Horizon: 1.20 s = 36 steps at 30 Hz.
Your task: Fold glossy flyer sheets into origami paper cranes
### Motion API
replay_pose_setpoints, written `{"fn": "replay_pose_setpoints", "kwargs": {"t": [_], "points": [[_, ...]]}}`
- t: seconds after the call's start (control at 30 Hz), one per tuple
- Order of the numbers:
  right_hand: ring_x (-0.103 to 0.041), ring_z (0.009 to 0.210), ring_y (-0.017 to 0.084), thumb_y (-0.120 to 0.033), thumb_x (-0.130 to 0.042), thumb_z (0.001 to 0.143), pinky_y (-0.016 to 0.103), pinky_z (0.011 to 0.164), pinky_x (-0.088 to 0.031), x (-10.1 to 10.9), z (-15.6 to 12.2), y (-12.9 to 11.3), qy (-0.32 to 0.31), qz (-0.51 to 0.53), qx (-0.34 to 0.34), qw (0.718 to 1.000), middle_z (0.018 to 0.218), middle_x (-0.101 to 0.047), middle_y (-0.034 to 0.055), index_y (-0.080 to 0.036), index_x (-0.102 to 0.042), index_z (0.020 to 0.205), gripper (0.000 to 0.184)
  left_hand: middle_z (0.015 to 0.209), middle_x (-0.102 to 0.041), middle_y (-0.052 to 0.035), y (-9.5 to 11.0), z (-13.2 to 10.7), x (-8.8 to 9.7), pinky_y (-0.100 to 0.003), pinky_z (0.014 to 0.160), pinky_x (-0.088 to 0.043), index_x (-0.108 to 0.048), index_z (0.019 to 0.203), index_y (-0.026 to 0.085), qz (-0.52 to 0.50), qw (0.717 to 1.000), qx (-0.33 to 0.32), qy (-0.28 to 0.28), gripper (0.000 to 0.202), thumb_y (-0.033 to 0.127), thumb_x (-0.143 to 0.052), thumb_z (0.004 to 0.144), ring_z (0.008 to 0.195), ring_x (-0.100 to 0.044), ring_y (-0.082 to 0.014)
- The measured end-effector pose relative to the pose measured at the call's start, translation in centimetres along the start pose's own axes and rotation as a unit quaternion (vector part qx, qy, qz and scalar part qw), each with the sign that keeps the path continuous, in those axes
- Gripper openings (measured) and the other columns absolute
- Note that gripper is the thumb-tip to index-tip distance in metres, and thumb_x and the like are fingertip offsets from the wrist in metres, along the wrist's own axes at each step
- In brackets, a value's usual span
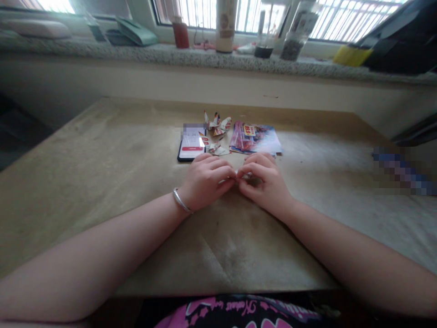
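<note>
Both hands meet over the middle of the table (143, 173), fingertips almost touching. My left hand (207, 178), with a silver bangle (180, 201) at the wrist, is closed in a pinch. My right hand (264, 177) pinches from the other side. Between them shows a sliver of a small piece of paper (250, 175), mostly covered by the fingers. Just beyond the left hand lies a phone (191, 142) with its screen lit. Several folded paper shapes (221, 127), printed in white and red, sit beside it. A pile of colourful leaflets (261, 139) lies beyond the right hand.
A granite windowsill (143, 53) runs behind the table. On it stand a red-brown jar (180, 33), a tall bottle (225, 27), a clear container (295, 41) and a yellow object (352, 55). A blurred-out item (404, 172) lies at the right.
</note>
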State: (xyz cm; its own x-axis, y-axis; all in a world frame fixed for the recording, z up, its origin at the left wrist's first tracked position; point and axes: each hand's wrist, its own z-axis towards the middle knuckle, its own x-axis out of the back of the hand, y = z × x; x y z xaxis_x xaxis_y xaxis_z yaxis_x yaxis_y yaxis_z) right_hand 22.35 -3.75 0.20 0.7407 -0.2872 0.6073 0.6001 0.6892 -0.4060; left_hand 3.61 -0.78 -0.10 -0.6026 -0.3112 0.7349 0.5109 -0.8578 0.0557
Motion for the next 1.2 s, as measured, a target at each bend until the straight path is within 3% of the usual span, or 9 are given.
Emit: {"fn": "replay_pose_setpoints", "kwargs": {"t": [0.73, 1.2], "points": [[-0.058, 0.085, 0.021, -0.013, -0.059, 0.068, 0.038, 0.080, -0.047, 0.5, 0.0, 0.8, 0.001, -0.085, 0.041, 0.996, 0.079, -0.062, 0.0031, -0.022, -0.060, 0.068, 0.009, 0.073, -0.068, 0.0024, 0.0, 0.1, 0.2, -0.029, 0.074, -0.038, -0.064, 0.072, 0.021, 0.003, 1.000, -0.017, 0.015, 0.019, 0.028, -0.058, 0.088, 0.068, -0.054, -0.0120], [-0.058, 0.088, 0.022, -0.015, -0.058, 0.068, 0.039, 0.082, -0.046, 0.9, 0.0, 1.0, -0.007, -0.110, 0.022, 0.994, 0.080, -0.064, 0.0038, -0.022, -0.060, 0.067, 0.008, 0.074, -0.068, 0.0021, -0.2, 0.0, 0.4, -0.028, 0.074, -0.039, -0.064, 0.072, 0.021, 0.007, 1.000, -0.010, 0.027, 0.017, 0.027, -0.059, 0.087, 0.069, -0.055, -0.0118]]}}
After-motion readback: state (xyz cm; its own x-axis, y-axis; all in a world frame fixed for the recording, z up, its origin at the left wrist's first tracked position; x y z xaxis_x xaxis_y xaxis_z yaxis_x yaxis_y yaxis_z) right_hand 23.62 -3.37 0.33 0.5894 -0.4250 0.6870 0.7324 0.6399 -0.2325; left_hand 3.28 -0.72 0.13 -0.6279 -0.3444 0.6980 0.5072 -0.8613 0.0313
